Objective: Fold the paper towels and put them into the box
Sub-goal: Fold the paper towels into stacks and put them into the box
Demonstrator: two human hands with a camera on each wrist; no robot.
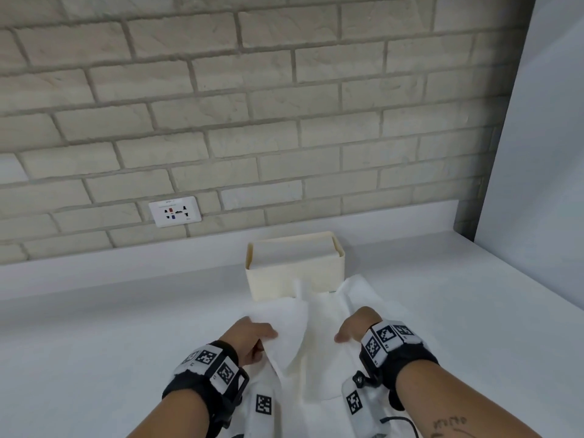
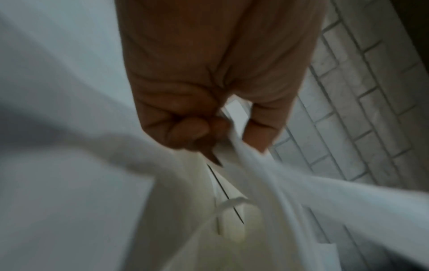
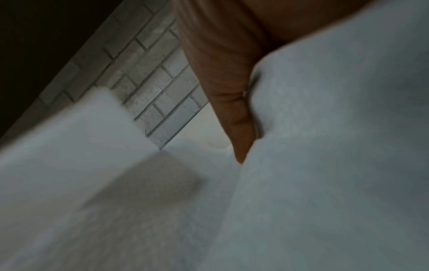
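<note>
A white paper towel (image 1: pixel 319 352) lies spread on the counter just in front of a cream box (image 1: pixel 294 276), which holds a stack of folded towels (image 1: pixel 294 249). My left hand (image 1: pixel 265 338) pinches the towel's left edge and holds it lifted, with that flap leaning over the sheet's middle. In the left wrist view the left hand (image 2: pixel 230 128) has thumb and curled fingers closed on the towel (image 2: pixel 301 192). My right hand (image 1: pixel 347 330) grips the towel's right side. In the right wrist view only the thumb (image 3: pixel 239 128) shows, pressed against the towel (image 3: pixel 325 146), which hides the fingers.
The white counter (image 1: pixel 94 343) runs left and right of the towel. A brick wall (image 1: pixel 252 121) with a socket plate (image 1: pixel 175 211) stands close behind the box. A white panel (image 1: pixel 537 153) closes off the right side.
</note>
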